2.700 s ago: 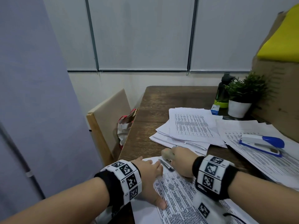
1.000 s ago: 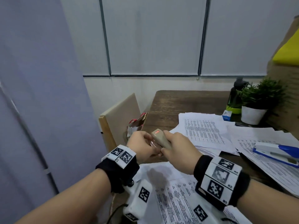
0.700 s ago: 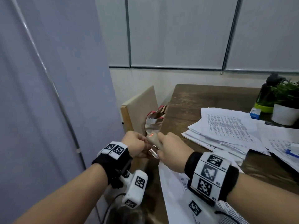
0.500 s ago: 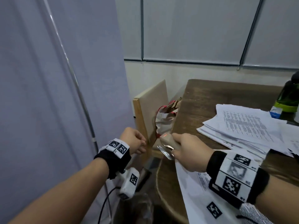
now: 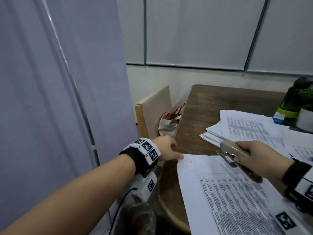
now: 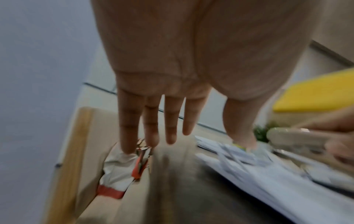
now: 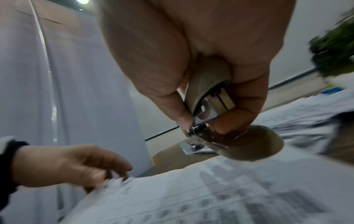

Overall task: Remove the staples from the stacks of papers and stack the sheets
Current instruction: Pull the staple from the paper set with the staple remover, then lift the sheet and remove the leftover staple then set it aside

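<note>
Right hand (image 5: 260,158) grips beige stapler (image 5: 232,148) | left hand (image 5: 166,148) fingers straight, beside printed sheet (image 5: 225,192)

An office corner, by the look of it: a dark wooden tabletop (image 5: 211,106) spread with printed sheets (image 5: 245,128), a small potted plant (image 5: 305,116) and bottle (image 5: 289,102) at the far edge, and pale roller blinds (image 5: 194,31) drawn along the wall.
</note>
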### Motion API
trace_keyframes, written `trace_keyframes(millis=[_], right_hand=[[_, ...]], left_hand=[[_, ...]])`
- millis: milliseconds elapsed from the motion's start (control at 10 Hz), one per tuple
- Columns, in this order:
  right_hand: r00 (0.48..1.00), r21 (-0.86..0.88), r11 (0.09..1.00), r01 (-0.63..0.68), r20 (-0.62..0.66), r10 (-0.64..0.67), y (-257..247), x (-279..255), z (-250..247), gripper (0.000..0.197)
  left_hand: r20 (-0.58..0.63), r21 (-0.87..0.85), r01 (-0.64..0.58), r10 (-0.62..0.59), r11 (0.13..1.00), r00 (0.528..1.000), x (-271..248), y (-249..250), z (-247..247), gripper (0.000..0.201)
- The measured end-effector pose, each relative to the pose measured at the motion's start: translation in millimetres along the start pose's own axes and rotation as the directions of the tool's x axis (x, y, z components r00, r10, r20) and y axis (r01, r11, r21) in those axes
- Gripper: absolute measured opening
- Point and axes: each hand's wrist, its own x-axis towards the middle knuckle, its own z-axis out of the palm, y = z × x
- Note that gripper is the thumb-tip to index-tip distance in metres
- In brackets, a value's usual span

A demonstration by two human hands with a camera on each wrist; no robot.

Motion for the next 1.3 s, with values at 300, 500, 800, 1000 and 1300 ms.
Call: trace_keyframes(millis=[300, 500, 800, 1000, 1300], right_hand=[[0.927, -0.152, 0.915, -0.375, -0.038, 0.373, 136.8, -26.5, -45.0, 0.016], [0.909, -0.019, 0.910, -0.414, -0.055, 0.413, 165.1, -2.7, -54.5, 0.036], [0.853, -0.255, 0.818, -0.515, -0.244, 0.461, 212.4, 42.0, -124.6, 0.020], [0.815, -0.288, 0.763, -0.579, -0.241, 0.527, 247.2, 42.9, -110.4, 0.034], [0.792, 0.870, 0.493, 0.002, -0.302, 0.530, 190.9, 8.1, -150.6, 0.006]], left_hand=[[0.205, 0.262, -0.003, -0.053, 0.965, 0.977, 37.6, 68.0, 14.1, 0.039], [0.008, 0.160, 0.018, -0.019, 0.987, 1.000, 60.1, 100.9, 26.5, 0.025], [-0.276, -0.370, -0.156, 0.052, 0.916, 0.960, 86.7, 136.2, -9.5, 0.035], [-0.336, -0.448, -0.213, 0.058, 0.868, 0.940, 97.1, 147.9, -10.4, 0.027], [-0.373, -0.564, -0.272, 0.053, 0.780, 0.926, 79.4, 145.1, -35.3, 0.039]])
